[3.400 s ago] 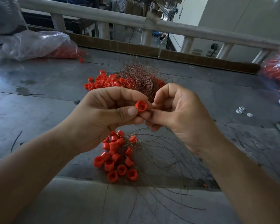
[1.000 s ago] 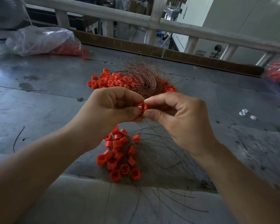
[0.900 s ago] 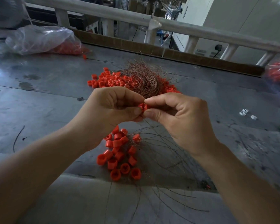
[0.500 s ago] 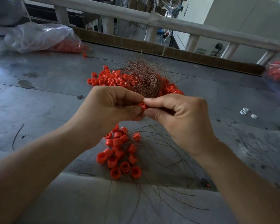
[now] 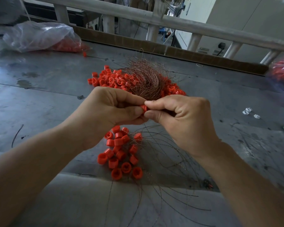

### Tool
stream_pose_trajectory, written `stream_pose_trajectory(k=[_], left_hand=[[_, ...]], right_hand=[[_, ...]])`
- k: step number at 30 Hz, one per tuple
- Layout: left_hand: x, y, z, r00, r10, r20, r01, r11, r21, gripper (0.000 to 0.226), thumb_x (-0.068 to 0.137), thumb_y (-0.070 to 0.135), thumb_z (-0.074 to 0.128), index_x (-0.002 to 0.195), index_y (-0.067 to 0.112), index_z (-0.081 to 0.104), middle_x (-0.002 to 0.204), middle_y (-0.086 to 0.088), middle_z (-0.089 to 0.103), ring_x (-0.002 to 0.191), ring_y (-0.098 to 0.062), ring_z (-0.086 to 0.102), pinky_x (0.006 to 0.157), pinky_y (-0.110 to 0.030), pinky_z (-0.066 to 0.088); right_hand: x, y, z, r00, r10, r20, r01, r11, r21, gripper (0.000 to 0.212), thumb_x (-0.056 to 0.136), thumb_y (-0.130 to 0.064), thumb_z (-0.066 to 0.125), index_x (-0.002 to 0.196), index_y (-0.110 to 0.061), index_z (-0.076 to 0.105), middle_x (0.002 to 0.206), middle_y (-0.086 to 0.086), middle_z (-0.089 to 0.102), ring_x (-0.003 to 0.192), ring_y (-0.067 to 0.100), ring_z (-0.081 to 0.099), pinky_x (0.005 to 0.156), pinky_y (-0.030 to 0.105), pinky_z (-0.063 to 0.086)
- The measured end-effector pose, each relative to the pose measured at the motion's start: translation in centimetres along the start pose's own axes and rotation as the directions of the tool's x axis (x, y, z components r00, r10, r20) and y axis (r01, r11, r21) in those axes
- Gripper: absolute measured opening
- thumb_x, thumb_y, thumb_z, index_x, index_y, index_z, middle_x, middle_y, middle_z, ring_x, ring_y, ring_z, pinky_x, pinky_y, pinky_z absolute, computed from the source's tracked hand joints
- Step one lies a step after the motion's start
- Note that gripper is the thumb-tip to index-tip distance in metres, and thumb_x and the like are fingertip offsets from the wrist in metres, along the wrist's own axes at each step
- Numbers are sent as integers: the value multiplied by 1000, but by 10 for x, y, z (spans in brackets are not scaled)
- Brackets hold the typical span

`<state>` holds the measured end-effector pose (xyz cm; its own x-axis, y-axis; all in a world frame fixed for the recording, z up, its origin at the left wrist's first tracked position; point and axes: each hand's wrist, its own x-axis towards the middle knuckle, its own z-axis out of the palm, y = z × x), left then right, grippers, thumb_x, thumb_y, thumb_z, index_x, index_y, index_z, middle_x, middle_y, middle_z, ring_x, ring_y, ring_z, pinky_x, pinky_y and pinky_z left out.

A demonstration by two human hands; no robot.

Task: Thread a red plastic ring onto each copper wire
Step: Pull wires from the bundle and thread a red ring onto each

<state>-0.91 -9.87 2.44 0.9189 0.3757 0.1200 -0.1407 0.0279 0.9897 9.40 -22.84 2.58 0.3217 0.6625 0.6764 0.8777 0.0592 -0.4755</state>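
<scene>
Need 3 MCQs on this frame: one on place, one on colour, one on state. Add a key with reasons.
1. Where does the copper wire bundle lie?
A) in a drawer
B) among the far ring pile, beyond the hands
C) hanging from a hook

2. What colour are the small pieces on the table at right?
A) red
B) black
C) white

3. How is the red ring held?
A) pinched between the fingertips of the left hand and right hand
B) lying on the table
C) dropped on the floor

Key:
1 B: the tangle sits on the rings behind the hands.
2 C: they show white against the grey metal.
3 A: both hands' fingertips close on it above the table.
</scene>
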Motion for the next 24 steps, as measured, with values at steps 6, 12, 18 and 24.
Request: stream_pose_trajectory(k=[6, 12, 18, 24], left_hand=[[-1, -1, 2, 1000, -25, 0, 25, 1000, -6, 23, 54, 11, 64, 73, 17, 76, 71, -8, 72, 66, -15, 70, 59, -16, 53], [-2, 2, -1, 997, -57, 53, 61, 996, -63, 23, 54, 10, 63, 72, 15, 76, 70, -8, 72, 65, -15, 70, 58, -16, 53], [-3, 3, 0, 991, -54, 120, 62, 996, -64, 21, 55, 9, 62, 71, 15, 76, 68, -7, 71, 64, -13, 70, 56, -16, 53], [-4, 3, -7, 974, -72, 213, 93, 992, -88, 25, 58, 9, 71, 81, 17, 74, 71, -13, 70, 65, -19, 70, 57, -21, 55]], right_hand=[[0, -1, 0, 1000, -3, -3, 3, 1000, -17, 19, 66, -10, 72, 83, -1, 72, 78, 8, 71, 83, 9, 62, 72, 17, 52], [2, 5, 1, 999, -18, 27, 17, 999, 32, 21, 66, -13, 73, 84, -1, 71, 77, 2, 68, 76, 9, 64, 67, 19, 53], [5, 4, -5, 995, -70, 64, 64, 993, 96, 21, 67, -14, 73, 82, 0, 71, 74, 2, 66, 69, 10, 63, 64, 22, 53], [7, 1, -9, 970, -1, 242, -27, 993, 113, 34, 70, -22, 69, 103, -14, 66, 80, -5, 60, 77, 5, 59, 72, 12, 45]])
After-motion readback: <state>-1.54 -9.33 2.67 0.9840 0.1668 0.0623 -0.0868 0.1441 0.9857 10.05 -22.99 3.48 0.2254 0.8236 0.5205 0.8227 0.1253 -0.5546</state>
